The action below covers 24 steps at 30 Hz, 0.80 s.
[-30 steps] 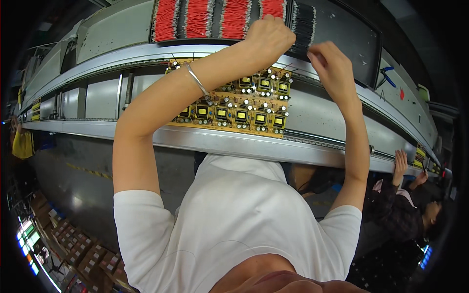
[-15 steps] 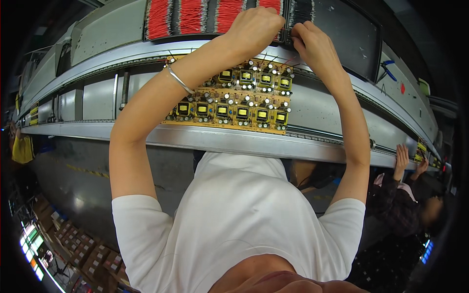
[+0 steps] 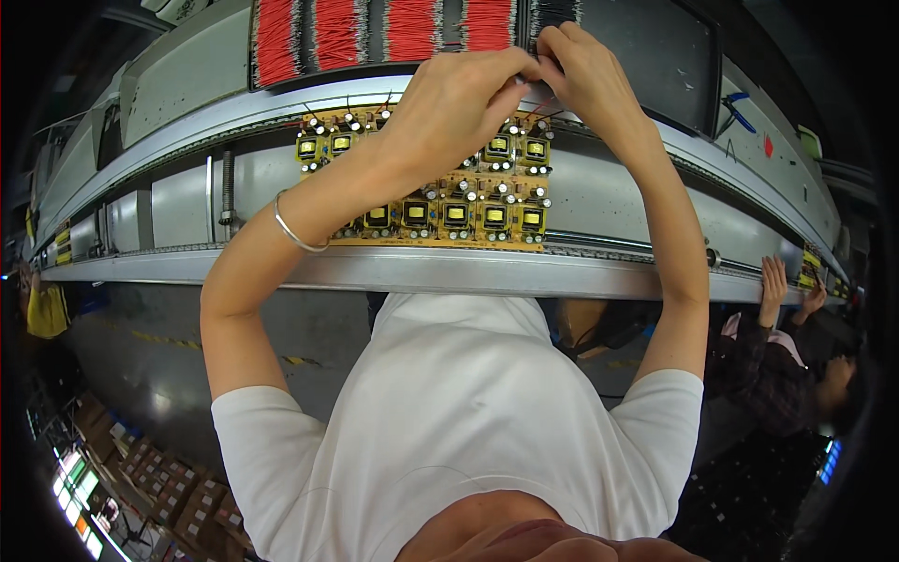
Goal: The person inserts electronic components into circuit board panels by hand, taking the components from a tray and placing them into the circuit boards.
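Observation:
My left hand (image 3: 459, 98) reaches over the far edge of a yellow-brown circuit board panel (image 3: 440, 242), its thumb and forefinger pinched. At its fingertips is my right hand (image 3: 592, 80), also closed in a pinch. Whatever lies between the fingers is too small or hidden to make out. Bundles of red wires (image 3: 412, 30) lie in a dark tray just beyond the left hand. Black wires (image 3: 552, 13) show behind the right fingers. The panel carries rows of yellow-topped transformers and capacitors, with short wires standing along its far edge. My left forearm covers part of it.
The panel rests between the metal rails (image 3: 412, 270) of a conveyor. Blue-handled pliers (image 3: 740, 112) lie at the far right, beyond a black tray section (image 3: 646, 61). Another person's hands (image 3: 773, 281) are at the line's right end. Stacked cartons (image 3: 159, 478) stand lower left.
My left hand has come back from the red wires toward me, over the panel, and its fingertips now meet the right hand's. My right hand has shifted slightly left. The view has moved a little.

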Available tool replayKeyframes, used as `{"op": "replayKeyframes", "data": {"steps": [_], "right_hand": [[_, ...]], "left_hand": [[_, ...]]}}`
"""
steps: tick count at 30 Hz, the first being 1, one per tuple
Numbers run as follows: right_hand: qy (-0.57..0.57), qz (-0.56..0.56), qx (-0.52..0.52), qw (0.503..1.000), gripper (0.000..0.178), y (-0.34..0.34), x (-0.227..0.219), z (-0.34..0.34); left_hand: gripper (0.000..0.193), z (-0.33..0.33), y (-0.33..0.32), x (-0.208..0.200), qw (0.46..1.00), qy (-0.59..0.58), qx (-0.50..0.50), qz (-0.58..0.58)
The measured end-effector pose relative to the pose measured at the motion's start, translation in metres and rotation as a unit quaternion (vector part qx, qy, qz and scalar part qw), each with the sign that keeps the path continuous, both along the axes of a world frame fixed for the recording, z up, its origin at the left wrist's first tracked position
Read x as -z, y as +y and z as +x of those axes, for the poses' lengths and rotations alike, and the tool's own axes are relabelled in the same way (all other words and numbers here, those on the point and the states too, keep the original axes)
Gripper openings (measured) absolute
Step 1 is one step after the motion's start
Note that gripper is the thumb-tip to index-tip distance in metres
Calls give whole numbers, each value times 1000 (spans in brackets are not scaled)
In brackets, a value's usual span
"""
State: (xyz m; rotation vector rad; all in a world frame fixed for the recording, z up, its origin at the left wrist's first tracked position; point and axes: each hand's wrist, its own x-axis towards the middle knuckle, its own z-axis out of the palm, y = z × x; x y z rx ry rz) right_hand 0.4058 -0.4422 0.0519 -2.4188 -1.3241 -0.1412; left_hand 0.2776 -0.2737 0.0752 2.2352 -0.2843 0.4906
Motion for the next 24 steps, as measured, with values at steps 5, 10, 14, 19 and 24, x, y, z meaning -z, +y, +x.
{"op": "replayKeyframes", "data": {"steps": [5, 10, 14, 19, 24], "right_hand": [[-22, 9, 24, 999, 7, 2, 11, 4], [-53, 23, 17, 998, 7, 4, 10, 3], [-66, 44, 15, 997, 8, 0, 0, -2], [2, 85, 12, 996, 13, -14, -28, -28], [175, 24, -149, 973, 24, -45, -46, -66]], "left_hand": [[10, -15, -2, -3, 988, 133, 25, -77], [9, -22, -6, 3, 975, 187, 48, -109], [8, -27, -9, 7, 971, 199, 68, -113], [9, -35, -5, 7, 969, 193, 83, -129], [9, -35, 5, 9, 978, 174, 56, -102]]}}
